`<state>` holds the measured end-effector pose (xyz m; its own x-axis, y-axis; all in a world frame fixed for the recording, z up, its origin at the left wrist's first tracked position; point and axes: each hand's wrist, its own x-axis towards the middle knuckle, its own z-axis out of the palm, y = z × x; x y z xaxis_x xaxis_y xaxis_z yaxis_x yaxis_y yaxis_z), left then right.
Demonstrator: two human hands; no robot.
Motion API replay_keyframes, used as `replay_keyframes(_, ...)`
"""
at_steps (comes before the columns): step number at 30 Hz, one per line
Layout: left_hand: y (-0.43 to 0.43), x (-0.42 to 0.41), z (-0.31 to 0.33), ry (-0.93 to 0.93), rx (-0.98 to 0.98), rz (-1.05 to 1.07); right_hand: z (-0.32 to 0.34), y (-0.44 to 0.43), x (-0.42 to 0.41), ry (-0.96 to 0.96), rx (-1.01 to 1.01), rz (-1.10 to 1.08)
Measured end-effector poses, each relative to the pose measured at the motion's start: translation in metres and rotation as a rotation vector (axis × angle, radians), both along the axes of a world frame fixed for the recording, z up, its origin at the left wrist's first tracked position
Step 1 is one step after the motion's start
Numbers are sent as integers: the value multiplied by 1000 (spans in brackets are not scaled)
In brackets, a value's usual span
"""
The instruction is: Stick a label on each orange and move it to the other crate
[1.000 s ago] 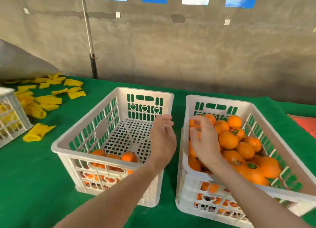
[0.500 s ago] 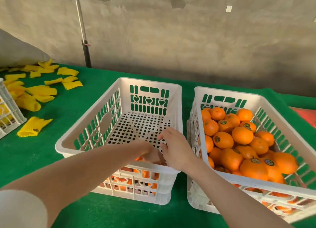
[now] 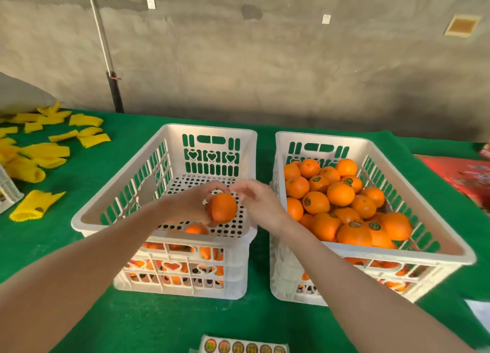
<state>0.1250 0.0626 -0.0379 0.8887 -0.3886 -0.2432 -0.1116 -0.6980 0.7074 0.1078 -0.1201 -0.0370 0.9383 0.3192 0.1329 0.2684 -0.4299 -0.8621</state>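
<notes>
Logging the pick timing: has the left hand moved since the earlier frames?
Yes. The left hand was reaching down behind the near wall of the left crate; now it is lifted clear of that wall, holding an orange.

Soft, even light falls on my green cloth-covered table (image 3: 39, 233), leaving only faint shadows. My right hand (image 3: 261, 204) blurs at the fingertips; the frame's edges bow and soften.

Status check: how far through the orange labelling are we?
Mostly done: the right crate holds a pile of oranges, many showing labels. In hand: the left hand holds an orange above the left crate, with the right hand close at its top; no label shows on it. Left: a few oranges at the left crate's near end; the label sheet has stickers.
</notes>
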Motion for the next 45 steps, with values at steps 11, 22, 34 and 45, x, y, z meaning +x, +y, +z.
replay_keyframes(11,-54,-105,16,-467,-214,-45,-11,-68,-107,89,383,78)
replay_keyframes(22,-142,-149,-58,-253,-289,93,-58,-121,-136,196,249,-130)
replay_keyframes(34,-118,-141,-118,166,-449,516,-164,-137,-121,532,-514,69)
replay_keyframes(45,-108,-144,-123,272,-478,511,-158,-124,-105,464,-750,197)
